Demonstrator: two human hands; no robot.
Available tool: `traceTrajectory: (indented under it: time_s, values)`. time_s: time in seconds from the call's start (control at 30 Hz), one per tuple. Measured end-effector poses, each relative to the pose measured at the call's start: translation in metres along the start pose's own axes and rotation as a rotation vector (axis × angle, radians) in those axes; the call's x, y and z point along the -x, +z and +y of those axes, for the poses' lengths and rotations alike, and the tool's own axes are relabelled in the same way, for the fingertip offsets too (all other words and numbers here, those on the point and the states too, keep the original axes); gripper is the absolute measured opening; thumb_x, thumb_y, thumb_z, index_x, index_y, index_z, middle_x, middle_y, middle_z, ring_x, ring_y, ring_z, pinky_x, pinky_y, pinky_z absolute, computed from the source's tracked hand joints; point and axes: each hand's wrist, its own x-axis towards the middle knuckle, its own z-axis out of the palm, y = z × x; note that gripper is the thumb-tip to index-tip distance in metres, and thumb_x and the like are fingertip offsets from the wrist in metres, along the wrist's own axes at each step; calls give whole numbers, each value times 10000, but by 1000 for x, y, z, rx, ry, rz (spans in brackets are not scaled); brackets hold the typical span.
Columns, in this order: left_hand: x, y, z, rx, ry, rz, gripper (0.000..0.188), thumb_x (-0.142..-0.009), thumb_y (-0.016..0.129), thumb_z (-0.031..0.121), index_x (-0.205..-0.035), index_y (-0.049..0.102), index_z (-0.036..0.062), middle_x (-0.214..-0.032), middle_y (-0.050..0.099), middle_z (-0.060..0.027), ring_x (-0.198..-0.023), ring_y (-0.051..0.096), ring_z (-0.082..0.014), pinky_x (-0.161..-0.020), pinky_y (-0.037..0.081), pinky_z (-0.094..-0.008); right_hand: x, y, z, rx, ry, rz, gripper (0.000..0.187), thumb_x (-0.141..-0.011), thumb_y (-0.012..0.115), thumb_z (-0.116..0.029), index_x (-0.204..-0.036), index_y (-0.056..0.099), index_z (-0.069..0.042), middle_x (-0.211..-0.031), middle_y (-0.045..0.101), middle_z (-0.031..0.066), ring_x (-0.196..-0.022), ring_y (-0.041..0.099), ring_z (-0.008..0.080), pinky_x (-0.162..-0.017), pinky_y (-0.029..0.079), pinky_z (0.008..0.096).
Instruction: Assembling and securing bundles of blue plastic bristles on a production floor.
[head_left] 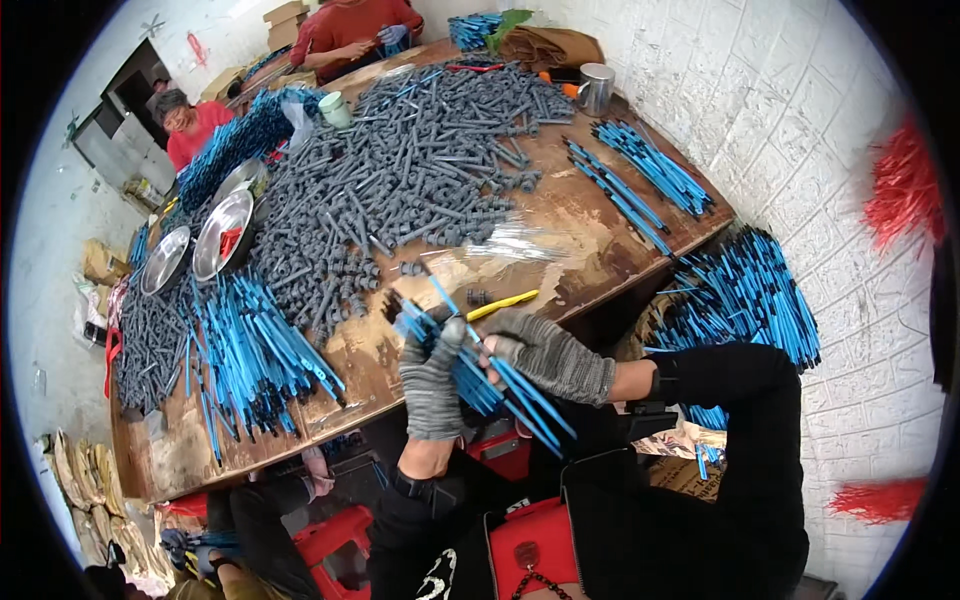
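In a grey striped fingerless glove, my left hand [435, 385] is closed around a bundle of thin blue rods [474, 388] with dark ends. The bundle slants from upper left to lower right over the table's front edge. My right hand [552, 356], gloved alike, has its fingers closed at the bundle's right side, where a few rods stand apart from the rest. One rod sticks out beyond the others at the top. Just past my hands lie a yellow pen-like tool [503, 304] and a short grey ribbed plastic piece [479, 296].
A large heap of grey plastic pieces [400, 165] covers the wooden table [590, 255]. Blue rods lie in piles at left [255, 350] and right [650, 165]. Metal bowls [222, 235], a metal mug [596, 88] and thin clear strips [515, 240] are there too. Two people in red sit beyond.
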Motion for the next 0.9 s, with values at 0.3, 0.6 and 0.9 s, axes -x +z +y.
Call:
traceTrajectory:
  time_s: [0.3,0.6,0.9]
  values:
    - [12,-36,23,327,-328,-259,208,-807,638,113,-994,551,84,-780,632,-106,-662,617,-225,-582,514,-322,-103,-173,-53,1907,243,392,184,-855,474,-114,-982,588,-46,-937,610,197,-864,587,348,-743,489,417]
    - [5,-22,2,192,-417,-311,240,-789,651,92,-1004,547,69,-836,629,-132,-731,621,-256,-598,517,-343,-99,-288,-23,1516,-203,584,288,-819,562,-220,-1040,584,-37,-967,630,194,-859,620,343,-751,493,434]
    - [19,-24,6,210,-283,-286,255,-806,644,94,-1032,537,43,-864,627,-149,-728,621,-231,-597,510,-324,-109,-266,-27,1857,321,451,270,-870,507,-207,-1056,565,-19,-868,637,170,-794,617,314,-695,492,393]
